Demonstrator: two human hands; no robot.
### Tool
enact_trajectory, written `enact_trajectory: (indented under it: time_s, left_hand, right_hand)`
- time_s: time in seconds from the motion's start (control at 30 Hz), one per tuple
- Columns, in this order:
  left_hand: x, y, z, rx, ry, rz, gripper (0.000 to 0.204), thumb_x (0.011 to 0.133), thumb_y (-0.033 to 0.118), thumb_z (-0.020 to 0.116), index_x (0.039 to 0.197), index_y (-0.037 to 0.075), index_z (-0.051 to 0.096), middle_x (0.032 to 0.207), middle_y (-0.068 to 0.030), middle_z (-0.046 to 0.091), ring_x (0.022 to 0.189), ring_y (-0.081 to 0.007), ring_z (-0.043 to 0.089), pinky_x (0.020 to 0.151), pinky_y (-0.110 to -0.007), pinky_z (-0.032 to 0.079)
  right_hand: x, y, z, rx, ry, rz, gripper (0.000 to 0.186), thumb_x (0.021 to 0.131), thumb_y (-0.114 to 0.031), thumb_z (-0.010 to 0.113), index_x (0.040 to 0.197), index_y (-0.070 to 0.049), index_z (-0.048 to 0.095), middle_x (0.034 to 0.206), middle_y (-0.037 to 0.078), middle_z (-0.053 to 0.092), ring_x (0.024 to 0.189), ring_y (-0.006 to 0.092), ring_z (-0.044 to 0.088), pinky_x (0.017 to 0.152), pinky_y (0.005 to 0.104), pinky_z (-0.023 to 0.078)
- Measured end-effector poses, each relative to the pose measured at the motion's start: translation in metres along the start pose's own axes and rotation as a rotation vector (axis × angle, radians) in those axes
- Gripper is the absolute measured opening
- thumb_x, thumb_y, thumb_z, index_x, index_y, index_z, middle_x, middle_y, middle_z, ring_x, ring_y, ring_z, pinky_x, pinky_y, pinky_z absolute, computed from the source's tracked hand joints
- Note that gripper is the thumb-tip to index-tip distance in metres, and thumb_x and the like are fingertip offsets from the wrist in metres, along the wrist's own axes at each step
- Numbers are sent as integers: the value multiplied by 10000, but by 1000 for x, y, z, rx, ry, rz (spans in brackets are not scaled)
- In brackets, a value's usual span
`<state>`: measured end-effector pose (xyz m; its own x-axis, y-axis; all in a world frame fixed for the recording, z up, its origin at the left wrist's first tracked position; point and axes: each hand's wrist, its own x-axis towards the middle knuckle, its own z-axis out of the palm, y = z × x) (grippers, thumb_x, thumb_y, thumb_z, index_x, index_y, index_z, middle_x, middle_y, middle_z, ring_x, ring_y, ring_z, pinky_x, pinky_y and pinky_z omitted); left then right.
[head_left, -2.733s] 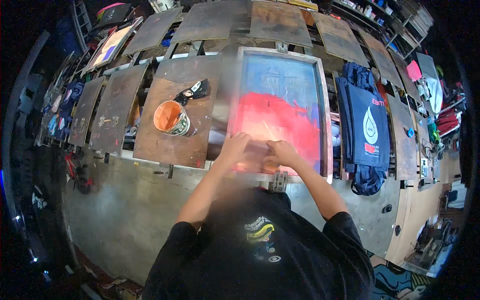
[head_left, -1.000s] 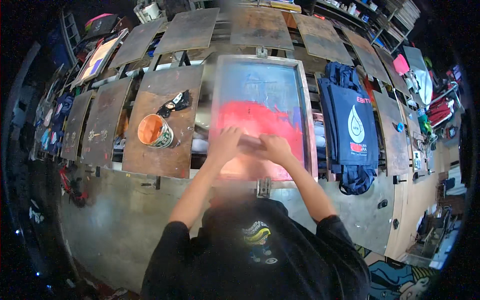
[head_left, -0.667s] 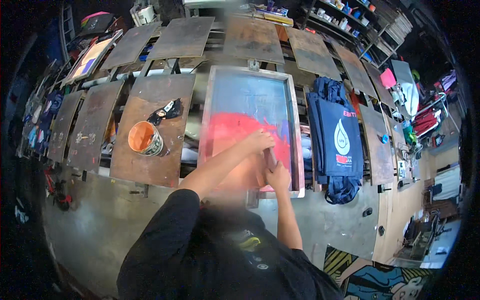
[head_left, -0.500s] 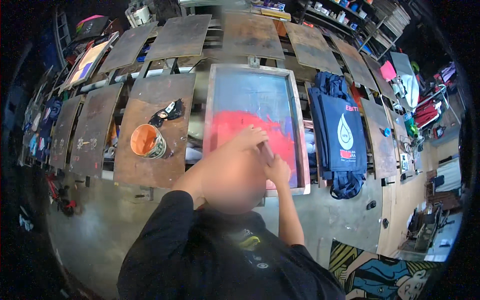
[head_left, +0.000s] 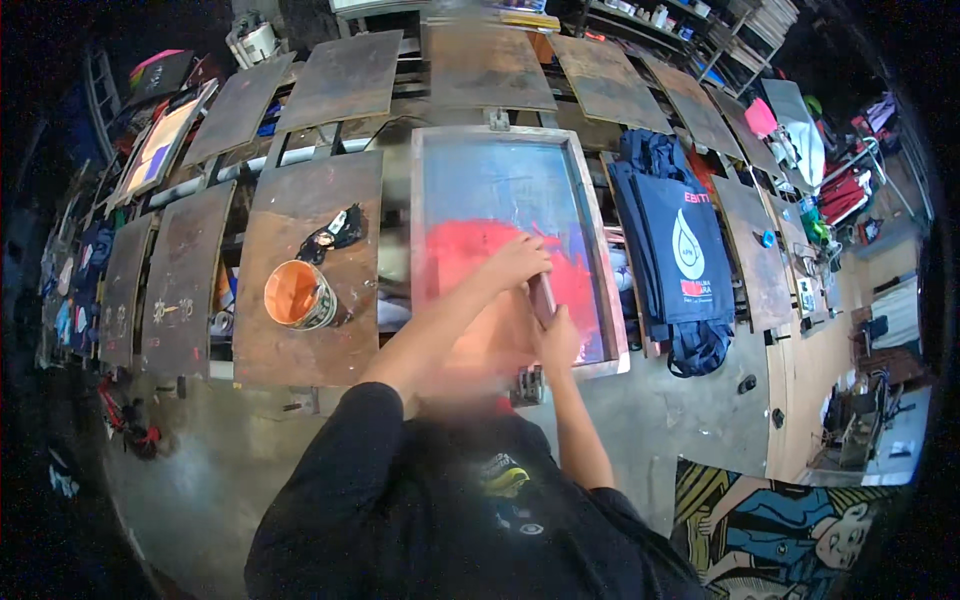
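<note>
A wooden-framed printing screen (head_left: 418,190) lies in front of me, with bright red-pink ink (head_left: 468,238) spread over the nearer part of its blue mesh. Both my hands hold a long squeegee (head_left: 542,298) slanted over the right part of the ink. My left hand (head_left: 516,264) is wrapped over its far end. Gripping the near end is my right hand (head_left: 558,342), close to the screen's right side. A blurred patch hides the mesh below my left forearm, and the squeegee's lower edge cannot be made out.
On the board to the left stand an ink bucket (head_left: 300,296) with an orange inside and a crumpled black cloth or bag (head_left: 334,234). Dark blue tote bags (head_left: 672,240) are stacked right of the screen. More flat boards (head_left: 340,78) line the far side; shelves (head_left: 640,28) stand behind.
My hands and the squeegee have shifted slightly right and away over the screen, still gripping. The whole view has turned a little. Bucket and tote bags stay in place.
</note>
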<state>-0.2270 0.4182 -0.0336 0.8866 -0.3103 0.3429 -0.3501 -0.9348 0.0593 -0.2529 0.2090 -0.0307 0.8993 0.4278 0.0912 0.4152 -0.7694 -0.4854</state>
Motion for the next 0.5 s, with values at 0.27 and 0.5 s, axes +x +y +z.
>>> enact_trajectory:
  time_s: [0.27, 0.5]
  left_hand:
    - [20, -11, 9, -14, -262, -12, 215, 768, 180, 681, 958, 269, 725, 1057, 68, 678, 1135, -209, 551, 996, -428, 400]
    - [-53, -17, -23, -91, -100, -418, 610, 632, 332, 841, 1196, 201, 648, 1188, 33, 638, 1136, -242, 534, 1010, -445, 371]
  right_hand:
    - [14, -4, 0, 30, -107, 134, 499, 840, -410, 734, 1029, -6, 510, 974, 268, 674, 903, 453, 663, 739, 531, 511]
    - [81, -17, 6, -99, -372, -176, 498, 782, -434, 744, 1029, -43, 560, 952, 220, 703, 932, 415, 685, 805, 527, 541]
